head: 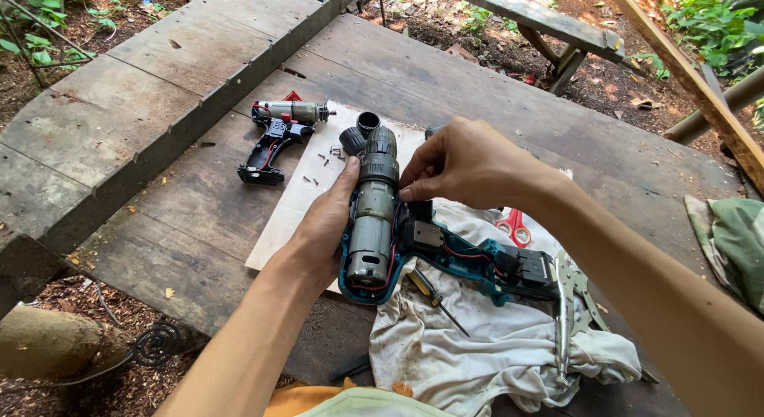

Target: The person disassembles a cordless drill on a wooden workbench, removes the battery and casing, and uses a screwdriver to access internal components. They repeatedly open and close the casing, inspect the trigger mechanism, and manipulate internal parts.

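A teal cordless drill (446,254) lies opened on a white rag (493,345), its motor and gearbox (372,218) exposed along with red wires. My left hand (322,226) cups the left side of the motor and housing. My right hand (465,162) pinches at the housing just right of the gearbox, fingertips on a small part I cannot make out. A second, red and black opened drill (278,134) lies farther left on the table.
A pale board (298,194) carries several loose screws (318,166) and black chuck parts (360,130). A screwdriver (434,298), red-handled scissors (513,224) and locking pliers (567,305) lie on the rag. Weathered wooden table (159,75); green cloth (736,242) at right.
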